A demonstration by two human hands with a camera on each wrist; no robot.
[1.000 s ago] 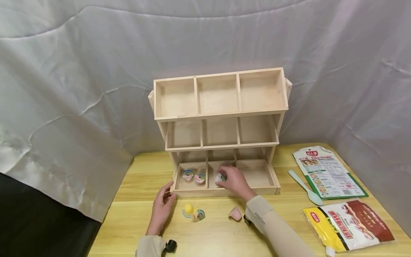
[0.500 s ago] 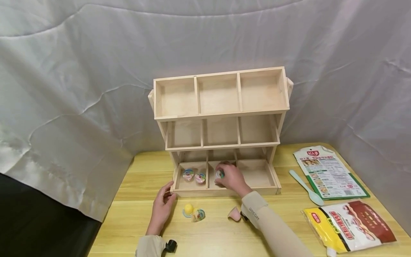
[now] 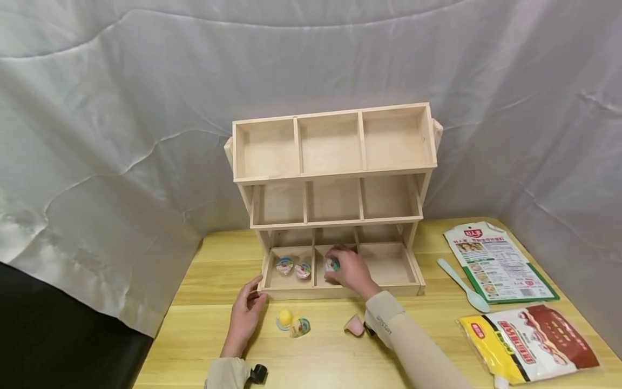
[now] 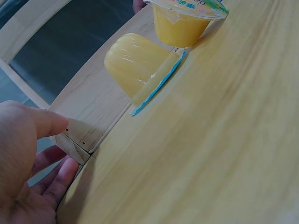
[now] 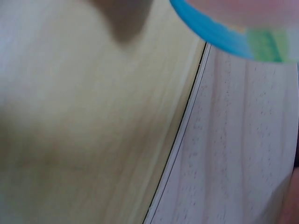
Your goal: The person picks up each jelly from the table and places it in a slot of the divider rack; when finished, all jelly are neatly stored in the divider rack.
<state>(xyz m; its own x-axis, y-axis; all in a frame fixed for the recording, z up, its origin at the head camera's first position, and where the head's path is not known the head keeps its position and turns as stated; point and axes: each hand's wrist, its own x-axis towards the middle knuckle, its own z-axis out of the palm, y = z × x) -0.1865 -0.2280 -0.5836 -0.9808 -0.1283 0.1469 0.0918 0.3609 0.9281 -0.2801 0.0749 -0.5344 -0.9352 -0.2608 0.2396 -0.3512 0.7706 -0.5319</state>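
A three-tier wooden rack (image 3: 335,293) stands on the table, each tier split into compartments. My left hand (image 3: 247,313) holds the front left corner of its bottom tray; the thumb (image 4: 51,122) lies on the corner and the fingers are beside and below it. Over the bottom tray's middle compartment, my right hand (image 3: 351,270) pinches a jelly cup (image 3: 332,265), partly hidden by the fingers. Two pinkish jelly cups (image 3: 284,265) sit in the left compartment. Before the rack lie two yellow jelly cups (image 4: 138,65) and a pink jelly cup (image 3: 355,325).
On the right lie a pale green spoon (image 3: 464,286), a white and green pouch (image 3: 500,262) and a yellow, white and brown pouch (image 3: 529,343) with a spout. Grey cloth (image 3: 311,65) hangs behind and at both sides.
The right hand has shifted very slightly left with the jelly cup, and its forearm has moved a little left. The left hand stays at the rack's corner.
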